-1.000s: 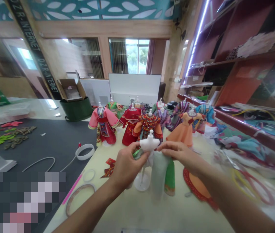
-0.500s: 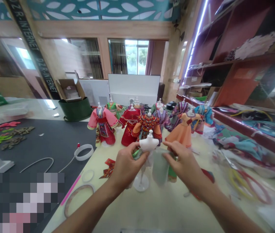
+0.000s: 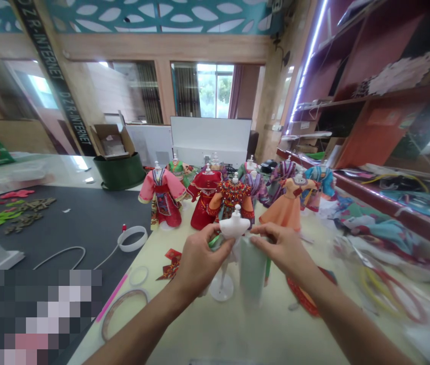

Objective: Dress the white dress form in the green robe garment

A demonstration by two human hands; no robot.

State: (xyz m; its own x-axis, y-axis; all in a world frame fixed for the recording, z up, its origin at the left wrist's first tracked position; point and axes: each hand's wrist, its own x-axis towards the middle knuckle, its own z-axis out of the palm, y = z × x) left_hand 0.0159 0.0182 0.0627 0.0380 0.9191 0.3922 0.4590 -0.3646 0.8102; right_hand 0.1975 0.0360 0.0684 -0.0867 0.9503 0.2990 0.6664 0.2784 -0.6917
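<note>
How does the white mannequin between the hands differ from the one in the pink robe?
The white mannequin has bare shoulders; the pink-robed mannequin wears a wide-sleeved robe. The white mannequin's round base shows plainly; the pink-robed one's is mostly hidden. The left hand is at the white mannequin; no hand touches the pink-robed one. Both stand upright, topped with white knobs.

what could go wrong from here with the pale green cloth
The pale green, sheer cloth hangs from the right hand near its upper edge, so it might slip. The small white mannequin bust has a round, whitish base below; a tug could tip it if the left hand slips. A red-and-orange patterned doll dress stands behind and might get knocked.
</note>
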